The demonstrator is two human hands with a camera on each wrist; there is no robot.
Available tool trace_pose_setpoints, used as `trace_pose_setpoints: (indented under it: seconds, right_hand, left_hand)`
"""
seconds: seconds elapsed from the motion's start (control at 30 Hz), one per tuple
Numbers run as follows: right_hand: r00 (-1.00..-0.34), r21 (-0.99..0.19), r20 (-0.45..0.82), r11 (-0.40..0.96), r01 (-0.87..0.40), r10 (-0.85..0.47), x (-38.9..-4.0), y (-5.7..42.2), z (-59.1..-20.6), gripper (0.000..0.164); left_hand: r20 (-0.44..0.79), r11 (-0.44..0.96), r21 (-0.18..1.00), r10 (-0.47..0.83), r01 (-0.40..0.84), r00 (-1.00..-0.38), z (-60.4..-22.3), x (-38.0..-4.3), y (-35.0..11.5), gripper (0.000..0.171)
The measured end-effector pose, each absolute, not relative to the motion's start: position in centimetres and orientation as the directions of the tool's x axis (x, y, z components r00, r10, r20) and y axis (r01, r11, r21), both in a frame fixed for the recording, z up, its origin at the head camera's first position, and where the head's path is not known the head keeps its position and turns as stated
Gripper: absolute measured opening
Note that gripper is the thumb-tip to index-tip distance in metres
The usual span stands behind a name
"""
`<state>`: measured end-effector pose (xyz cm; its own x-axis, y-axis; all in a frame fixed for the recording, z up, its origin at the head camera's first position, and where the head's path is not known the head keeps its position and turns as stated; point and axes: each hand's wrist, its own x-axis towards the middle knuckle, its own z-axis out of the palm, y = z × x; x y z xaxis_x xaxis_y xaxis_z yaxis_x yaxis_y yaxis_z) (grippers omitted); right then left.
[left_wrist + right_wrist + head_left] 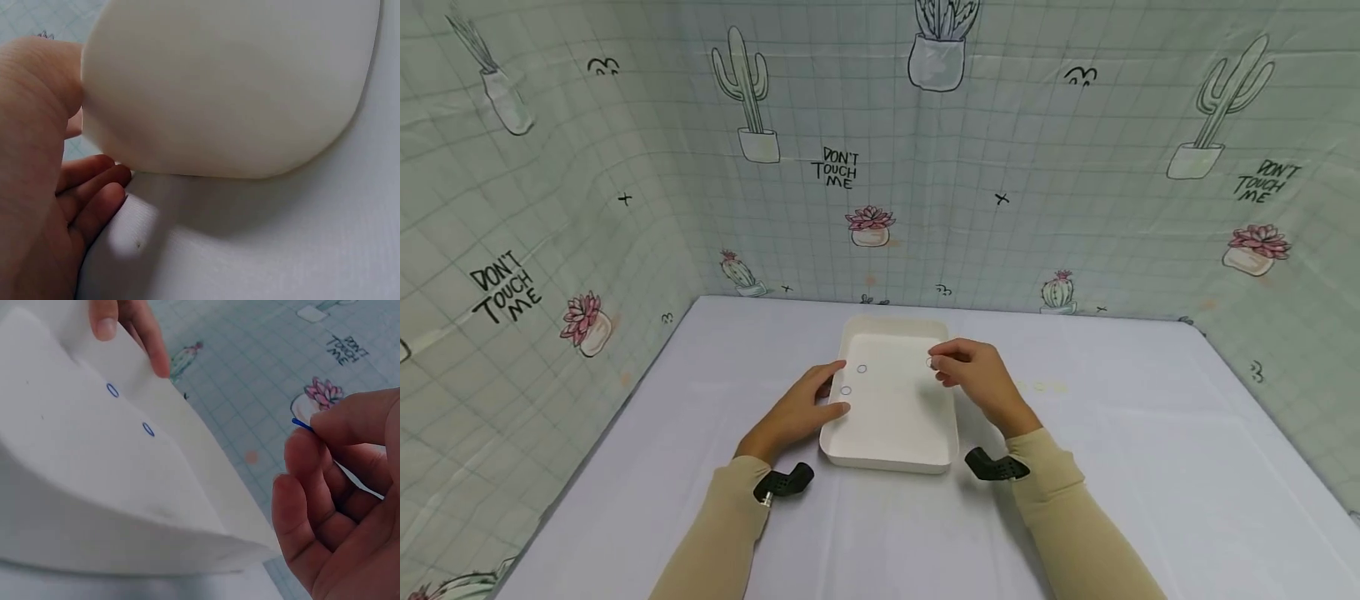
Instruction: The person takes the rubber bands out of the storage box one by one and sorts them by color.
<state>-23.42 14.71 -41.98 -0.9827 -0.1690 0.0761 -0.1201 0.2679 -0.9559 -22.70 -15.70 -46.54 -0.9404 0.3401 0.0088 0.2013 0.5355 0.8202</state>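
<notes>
A white rectangular tray point(891, 437) lies on the table. My left hand point(805, 407) holds its left side, with the thumb over the rim and the other fingers along the outer wall. Two small blue rings lie inside near that side, an upper ring point(862, 368) and a lower ring point(846, 390). Above the tray's right edge, my right hand point(977, 379) pinches another small blue ring point(302, 424) between thumb and index finger. The fingertips cover part of that ring.
Pale yellow rings point(1039, 387) lie on the white table point(1150, 467) to the right of the tray, partly behind the right hand in the head view. A cloth backdrop point(955, 150) with cactus drawings stands along the table's back and sides.
</notes>
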Motion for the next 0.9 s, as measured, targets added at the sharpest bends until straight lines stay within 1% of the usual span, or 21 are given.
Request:
trace_pose_setpoints:
  seconds: [0.2,0.33,0.47,0.6,0.8,0.9]
  right_hand:
    - [-0.992,-0.959,0.07,0.268,-0.095,-0.102,-23.1,18.3,-42.8,0.036]
    - [-0.996,-0.953,0.03,0.299,-0.053,-0.08,-22.8,19.9,-43.6,0.036]
    - [-0.998,-0.941,0.005,0.337,-0.027,-0.065,-22.7,21.2,-44.1,0.038]
    - [-0.998,-0.928,-0.017,0.373,-0.005,-0.056,-22.6,22.6,-44.6,0.037]
    - [-0.996,-0.897,-0.088,0.434,0.083,0.007,-22.6,24.2,-45.4,0.03]
    - [-0.997,-0.868,-0.082,0.49,0.078,0.013,-22.5,24.4,-45.5,0.027]
  left_hand:
    - [0.017,0.533,0.82,0.343,0.21,-0.939,-46.9,-22.6,-15.7,0.073]
    - [-0.003,0.541,0.82,0.331,0.187,-0.944,-47.0,-22.5,-15.9,0.074]
    - [0.001,0.546,0.815,0.332,0.194,-0.943,-47.2,-22.4,-16.0,0.074]
    - [0.0,0.544,0.815,0.344,0.199,-0.939,-47.3,-22.4,-16.1,0.074]
    - [0.017,0.529,0.821,0.352,0.214,-0.936,-46.8,-22.6,-16.3,0.074]
    - [0.03,0.525,0.821,0.356,0.226,-0.934,-46.6,-22.7,-16.3,0.073]
